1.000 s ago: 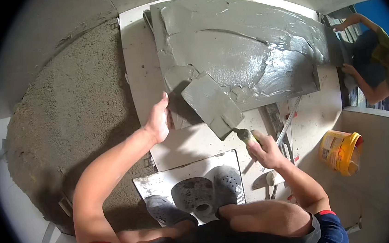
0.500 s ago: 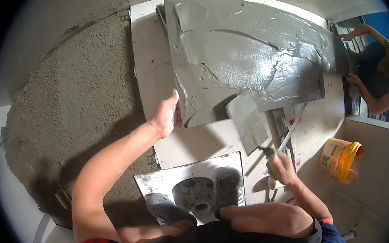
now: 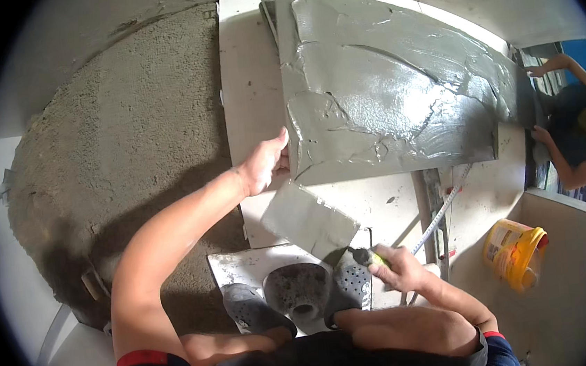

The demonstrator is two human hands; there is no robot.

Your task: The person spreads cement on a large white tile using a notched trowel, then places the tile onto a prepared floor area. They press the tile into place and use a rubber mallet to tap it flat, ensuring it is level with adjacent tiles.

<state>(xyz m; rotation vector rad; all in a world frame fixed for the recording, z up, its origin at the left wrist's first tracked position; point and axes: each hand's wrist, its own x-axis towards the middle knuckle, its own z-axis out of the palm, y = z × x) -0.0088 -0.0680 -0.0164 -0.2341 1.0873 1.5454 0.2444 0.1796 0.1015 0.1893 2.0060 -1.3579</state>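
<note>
A large rectangular tile (image 3: 368,86), its upper face spread with wet grey mortar, extends from the middle to the right. My left hand (image 3: 265,163) is closed on its left edge near the front corner, thumb up along the side and fingers partly hidden. My right hand (image 3: 401,269) grips the green and black handle of a flat trowel (image 3: 310,220). The trowel's rectangular, mortar-smeared blade points left, just off the tile's near edge. At the far right, another person's hands (image 3: 543,134) are by the tile's other end.
Rough mortar bed (image 3: 148,126) covers the left floor, beside pale laid tiles (image 3: 250,96). My shoes straddle a squat toilet pan (image 3: 220,266). A tape measure blade (image 3: 439,217) and a long straight bar (image 3: 436,198) lie under the tile's near side; a yellow bucket (image 3: 504,248) stands right.
My right hand has swung the trowel left and toward me, away from the tile's near edge. The view has shifted slightly; my left hand stays on the tile's edge.
</note>
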